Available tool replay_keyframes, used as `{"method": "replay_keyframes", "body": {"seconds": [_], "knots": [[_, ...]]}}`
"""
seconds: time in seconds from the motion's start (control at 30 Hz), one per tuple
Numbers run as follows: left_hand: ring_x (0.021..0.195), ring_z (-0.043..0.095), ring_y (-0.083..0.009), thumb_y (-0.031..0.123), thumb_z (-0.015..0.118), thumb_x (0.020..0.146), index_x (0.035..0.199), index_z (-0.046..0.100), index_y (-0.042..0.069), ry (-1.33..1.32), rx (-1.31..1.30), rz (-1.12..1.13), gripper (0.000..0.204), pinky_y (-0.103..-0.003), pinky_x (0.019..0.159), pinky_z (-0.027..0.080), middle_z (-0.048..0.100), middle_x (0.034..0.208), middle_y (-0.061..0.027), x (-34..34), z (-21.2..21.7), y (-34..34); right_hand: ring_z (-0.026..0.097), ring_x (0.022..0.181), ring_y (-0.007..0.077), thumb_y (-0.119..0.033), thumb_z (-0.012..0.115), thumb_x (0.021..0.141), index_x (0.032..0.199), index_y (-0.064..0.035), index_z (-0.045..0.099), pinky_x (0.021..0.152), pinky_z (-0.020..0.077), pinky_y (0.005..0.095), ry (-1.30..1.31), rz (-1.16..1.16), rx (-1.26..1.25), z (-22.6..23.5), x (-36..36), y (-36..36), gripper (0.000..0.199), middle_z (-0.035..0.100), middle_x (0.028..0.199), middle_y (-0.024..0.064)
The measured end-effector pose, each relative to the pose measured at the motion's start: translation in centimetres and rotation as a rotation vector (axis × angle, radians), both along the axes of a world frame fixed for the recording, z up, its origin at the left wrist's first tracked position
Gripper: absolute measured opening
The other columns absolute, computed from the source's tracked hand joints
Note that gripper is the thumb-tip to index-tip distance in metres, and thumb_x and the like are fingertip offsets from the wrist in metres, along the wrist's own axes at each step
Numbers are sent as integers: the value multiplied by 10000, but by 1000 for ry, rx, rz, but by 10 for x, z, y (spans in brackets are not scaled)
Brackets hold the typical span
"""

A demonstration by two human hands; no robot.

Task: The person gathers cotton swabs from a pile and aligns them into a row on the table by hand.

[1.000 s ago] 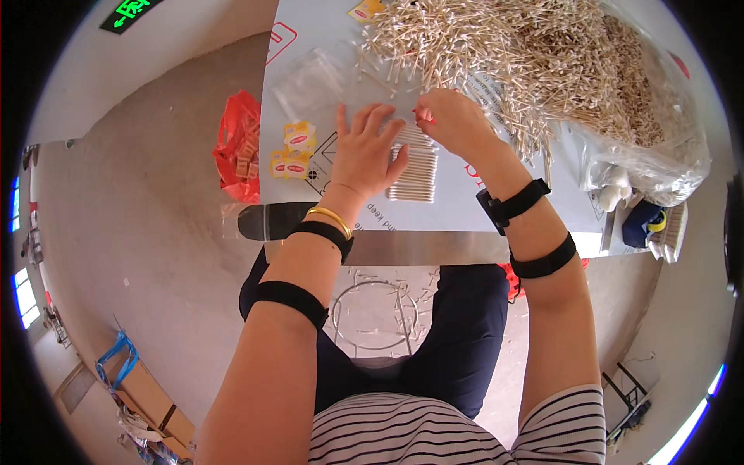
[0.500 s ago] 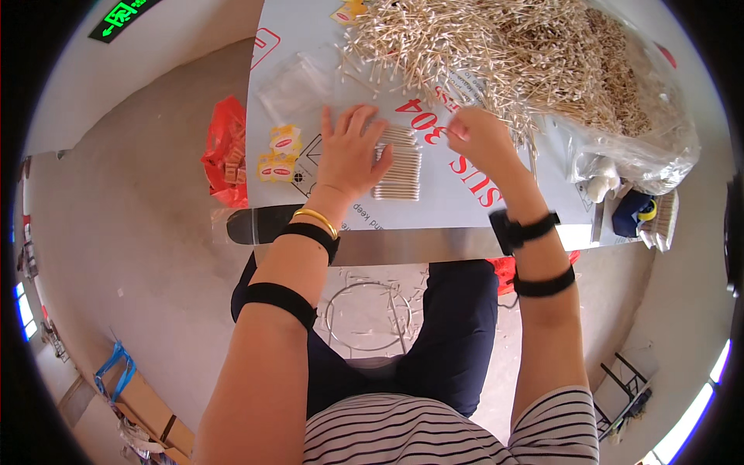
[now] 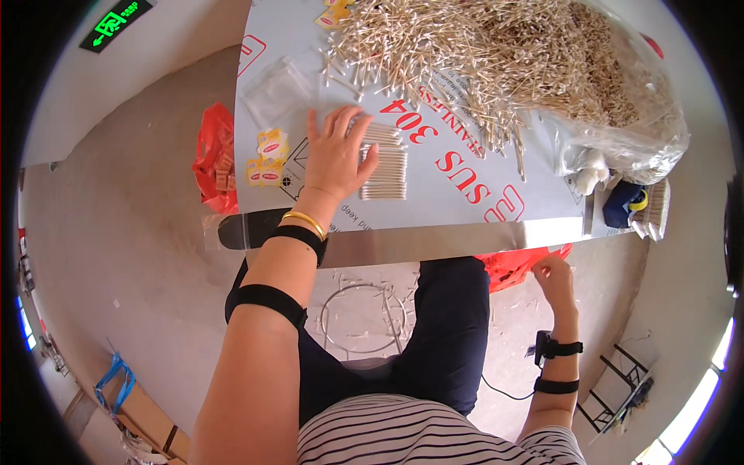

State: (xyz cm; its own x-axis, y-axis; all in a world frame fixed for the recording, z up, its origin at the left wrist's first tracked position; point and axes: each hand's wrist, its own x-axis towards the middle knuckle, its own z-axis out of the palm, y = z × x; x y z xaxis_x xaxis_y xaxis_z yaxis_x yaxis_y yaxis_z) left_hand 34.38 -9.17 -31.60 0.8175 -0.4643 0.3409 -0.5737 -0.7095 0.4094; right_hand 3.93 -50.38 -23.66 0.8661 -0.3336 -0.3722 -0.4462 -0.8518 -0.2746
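My left hand (image 3: 335,159) lies on the table with its fingers spread. Its fingertips and thumb touch the left edge of a neat row of cotton swabs (image 3: 385,172), laid side by side. Off the table's front edge at the right, my right hand (image 3: 553,273) hangs by a red plastic bag (image 3: 511,267). Its fingers are curled together, and what they hold, if anything, is too small to make out. A large heap of loose cotton swabs (image 3: 473,54) covers the far side of the table.
Yellow-and-white labels (image 3: 266,159) and clear plastic bags (image 3: 279,91) lie left of my left hand. Another red bag (image 3: 215,159) hangs at the table's left side. A clear sack (image 3: 643,147), a tape dispenser (image 3: 624,205) and a brush-like bundle (image 3: 653,209) sit at the right.
My right hand has moved from above the table, near the swab heap, down and right past the front edge to the red bag. My left hand stays by the row of swabs.
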Motion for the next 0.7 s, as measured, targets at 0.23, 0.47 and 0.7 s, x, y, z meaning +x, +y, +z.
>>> {"method": "replay_keyframes", "body": {"seconds": [0.23,0.47,0.7], "knots": [[1324,509,-270,329,661,897,1187,626,124,-9,27,16,357,-684,1213,222,562,1372,-40,1,-4,5,674,806,293,-119,749,894,962,-10,706,757,541,387,-432,155,253,-2,185,104,135,695,895,139],[1351,495,-295,306,658,903,1234,604,144,6,42,9,373,-658,1222,206,559,1385,-49,0,0,-2,696,846,285,-186,767,878,1025,-73,727,765,557,393,-536,307,-55,-41,318,156,189,721,936,108],[1346,501,-296,296,665,900,1231,605,143,11,34,12,371,-653,1225,208,561,1383,-53,-1,2,5,685,840,313,-155,737,840,930,-42,707,768,542,411,-429,112,217,-20,273,142,148,694,907,128]]}}
